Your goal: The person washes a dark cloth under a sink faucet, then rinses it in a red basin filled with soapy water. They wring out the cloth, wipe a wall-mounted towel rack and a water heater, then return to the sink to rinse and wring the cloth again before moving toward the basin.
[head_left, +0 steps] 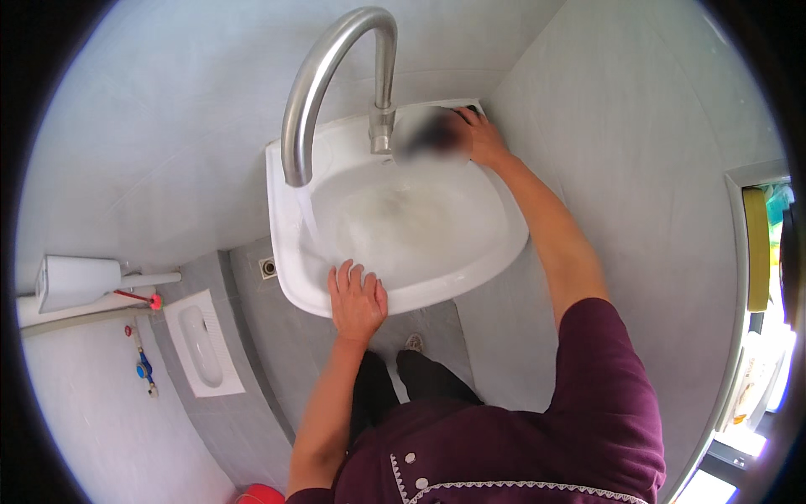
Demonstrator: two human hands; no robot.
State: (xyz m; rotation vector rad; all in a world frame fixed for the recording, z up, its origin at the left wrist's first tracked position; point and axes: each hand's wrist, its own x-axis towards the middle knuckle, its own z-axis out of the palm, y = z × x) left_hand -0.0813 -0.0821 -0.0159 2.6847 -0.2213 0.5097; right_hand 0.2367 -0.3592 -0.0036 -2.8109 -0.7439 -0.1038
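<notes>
Right hand nearer the dark form, just right of the faucet

The right hand (pixel 481 139) sits at the back corner to the right of the faucet (pixel 302 126), its fingers reaching toward the wall; whether they pinch anything or merely rest there, I cannot tell. Just beside it, between that hand and the faucet's base, lies a dark blurred form (pixel 437 133). It lies to the left of the fingers; the blur hides its kind and its long axis.

The left hand (pixel 357 298) is well apart from it, on the person's side of the faucet, fingers slightly spread and bent over the front rim of the white basin (pixel 428 292), pinching nothing.

Between the hands, in front of the faucet's base, the bowl offers the widest room. A thin stream of water (pixel 309 210) falls from the spout into its left part. Right of the faucet, past the basin's corner, the grey side wall (pixel 638 126) limits room; behind the faucet, the back wall (pixel 210 67) does likewise.
</notes>
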